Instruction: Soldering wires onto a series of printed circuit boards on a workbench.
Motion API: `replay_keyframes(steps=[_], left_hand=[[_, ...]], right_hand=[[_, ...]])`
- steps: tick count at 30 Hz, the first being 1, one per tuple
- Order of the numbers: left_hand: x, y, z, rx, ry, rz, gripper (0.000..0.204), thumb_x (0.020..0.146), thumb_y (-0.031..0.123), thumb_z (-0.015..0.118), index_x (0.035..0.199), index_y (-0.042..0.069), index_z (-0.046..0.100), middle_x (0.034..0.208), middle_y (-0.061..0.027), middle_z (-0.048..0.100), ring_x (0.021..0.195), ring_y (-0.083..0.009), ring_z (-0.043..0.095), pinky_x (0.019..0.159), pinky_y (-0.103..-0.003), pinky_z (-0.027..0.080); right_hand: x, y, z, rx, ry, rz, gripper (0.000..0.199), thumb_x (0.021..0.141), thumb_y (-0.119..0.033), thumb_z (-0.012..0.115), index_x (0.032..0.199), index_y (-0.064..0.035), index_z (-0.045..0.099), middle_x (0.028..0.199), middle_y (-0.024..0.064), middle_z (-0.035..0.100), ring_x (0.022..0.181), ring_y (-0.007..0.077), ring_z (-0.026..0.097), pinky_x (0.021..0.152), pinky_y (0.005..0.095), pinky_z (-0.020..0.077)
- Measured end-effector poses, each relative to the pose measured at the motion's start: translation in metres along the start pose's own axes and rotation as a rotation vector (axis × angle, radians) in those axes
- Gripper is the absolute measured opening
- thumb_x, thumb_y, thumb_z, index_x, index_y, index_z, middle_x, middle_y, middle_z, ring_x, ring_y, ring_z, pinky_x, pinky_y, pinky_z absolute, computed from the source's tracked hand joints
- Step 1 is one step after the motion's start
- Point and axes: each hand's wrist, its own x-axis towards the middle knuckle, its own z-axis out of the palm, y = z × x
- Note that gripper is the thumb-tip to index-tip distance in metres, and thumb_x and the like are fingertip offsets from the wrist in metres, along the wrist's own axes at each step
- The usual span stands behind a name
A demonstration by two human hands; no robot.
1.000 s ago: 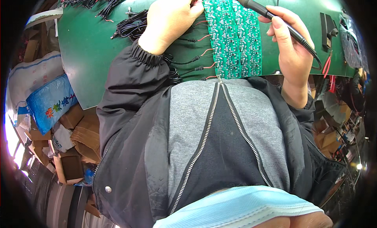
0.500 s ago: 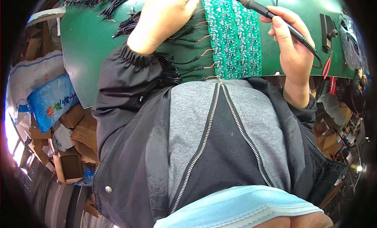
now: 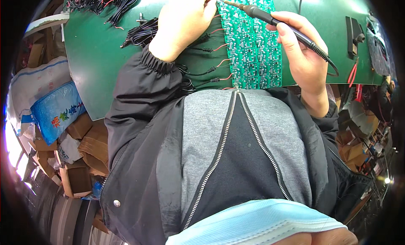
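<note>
Fingers (image 3: 209,11) of the left hand (image 3: 182,23) run out of view, grip unclear; right hand (image 3: 304,51) pinches soldering iron (image 3: 262,15).

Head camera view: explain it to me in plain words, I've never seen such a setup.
There is no machine here, just a person's two bare hands. The camera sits on the person's head and looks down through a very wide lens, so straight edges bend. That is why the person's own face mask and jacket show. On the green table lies a sheet of circuit boards, with thin red wires along its left edge, and bundles of black cable to its left. The right hand holds a soldering iron like a pen, tip over the boards' upper left part. The left hand is beside that edge; whether it pinches anything cannot be made out.
</note>
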Motion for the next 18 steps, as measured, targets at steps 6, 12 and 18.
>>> replay_keyframes(steps=[6, 12, 18], left_hand=[[-0.0013, 0.0013, 0.0011, 0.035, 0.004, -0.004, 0.010, 0.090, 0.017, 0.070, 0.086, 0.007, 0.068, 0.079, -0.0128, 0.068, 0.075, -0.0324, 0.068, 0.068, -0.041, 0.055], [-0.0030, 0.0015, 0.0005, 0.055, 0.005, -0.001, 0.011, 0.090, 0.017, 0.070, 0.084, 0.008, 0.067, 0.077, -0.0124, 0.067, 0.072, -0.0321, 0.067, 0.066, -0.041, 0.054], [-0.0025, 0.0020, 0.0014, 0.030, 0.047, 0.036, 0.010, 0.090, 0.016, 0.071, 0.085, 0.008, 0.067, 0.078, -0.0122, 0.067, 0.072, -0.0318, 0.067, 0.066, -0.040, 0.054]], right_hand=[[-0.0010, 0.0015, 0.0001, -0.010, -0.042, 0.049, 0.026, 0.103, -0.006, 0.062, 0.126, 0.0050, 0.066, 0.110, 0.0121, 0.073, 0.099, 0.0130, 0.068, 0.080, 0.0228, 0.0515], [0.0013, -0.0016, 0.0014, -0.049, -0.061, 0.027, 0.026, 0.103, -0.005, 0.062, 0.126, 0.0051, 0.065, 0.110, 0.0116, 0.073, 0.101, 0.0137, 0.069, 0.081, 0.0230, 0.0515], [0.0024, -0.0007, 0.0001, 0.019, 0.010, -0.026, 0.026, 0.103, -0.005, 0.061, 0.126, 0.0067, 0.065, 0.108, 0.0118, 0.072, 0.100, 0.0133, 0.068, 0.081, 0.0225, 0.0505]])
